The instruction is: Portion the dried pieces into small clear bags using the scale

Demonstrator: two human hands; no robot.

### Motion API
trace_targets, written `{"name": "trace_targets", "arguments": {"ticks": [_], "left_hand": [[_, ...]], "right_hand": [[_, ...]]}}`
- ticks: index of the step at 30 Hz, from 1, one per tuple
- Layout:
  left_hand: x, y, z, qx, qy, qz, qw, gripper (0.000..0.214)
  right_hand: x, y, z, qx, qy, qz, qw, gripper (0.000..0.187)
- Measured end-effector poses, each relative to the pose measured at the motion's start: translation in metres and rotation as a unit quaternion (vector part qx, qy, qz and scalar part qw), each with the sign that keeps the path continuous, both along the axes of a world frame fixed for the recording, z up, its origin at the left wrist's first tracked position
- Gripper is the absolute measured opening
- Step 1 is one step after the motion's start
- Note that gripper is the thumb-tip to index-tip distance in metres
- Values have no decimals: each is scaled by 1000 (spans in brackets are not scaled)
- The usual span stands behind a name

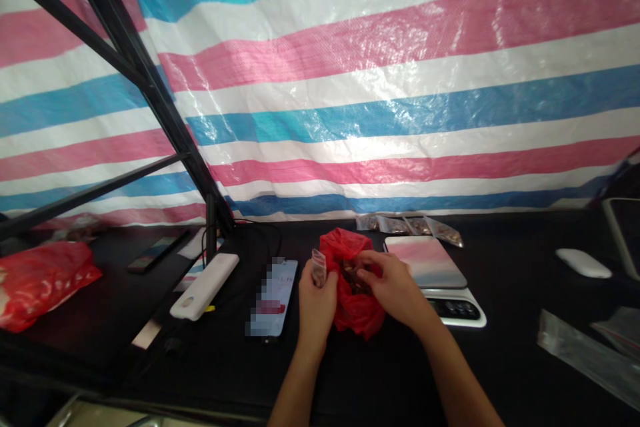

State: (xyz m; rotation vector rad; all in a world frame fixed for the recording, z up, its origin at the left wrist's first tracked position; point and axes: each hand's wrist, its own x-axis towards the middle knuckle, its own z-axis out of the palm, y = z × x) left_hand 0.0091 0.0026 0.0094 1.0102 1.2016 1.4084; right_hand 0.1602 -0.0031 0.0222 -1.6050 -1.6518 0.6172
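A red plastic bag (361, 315) stands with its mouth spread on the black table, small brown pieces (354, 273) inside it. At its left edge my left hand (317, 300) is closed around a small clear plastic bag (319, 265), which points upward. My right hand (393, 283) reaches into the red bag's mouth from the right, fingers pinched together at the brown pieces. What exactly lies between those fingertips is too small to make out. Just right of the red bag sits a white digital scale (473, 310) with a shiny flat plate (425, 260).
Several filled clear packets (417, 225) lie behind the scale. Left are a lit phone (275, 300), a white power bank (205, 287), a dark phone (156, 252) and another red bag (45, 280). Flat clear bags (585, 353) and a white mouse-shaped object (583, 263) lie right.
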Motion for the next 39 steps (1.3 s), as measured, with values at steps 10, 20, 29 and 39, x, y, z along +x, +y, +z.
{"name": "trace_targets", "arguments": {"ticks": [10, 20, 29, 39], "left_hand": [[1, -3, -9, 127, 256, 38, 957, 11], [0, -5, -5, 110, 276, 25, 955, 14], [0, -5, -2, 101, 279, 54, 953, 17], [-7, -7, -2, 34, 328, 55, 942, 24]], "right_hand": [[1, -13, 21, 114, 80, 56, 989, 35], [-21, -11, 19, 208, -61, 121, 969, 52], [-20, -10, 19, 276, -86, 76, 954, 45], [14, -8, 9, 36, -145, 77, 986, 50]]}}
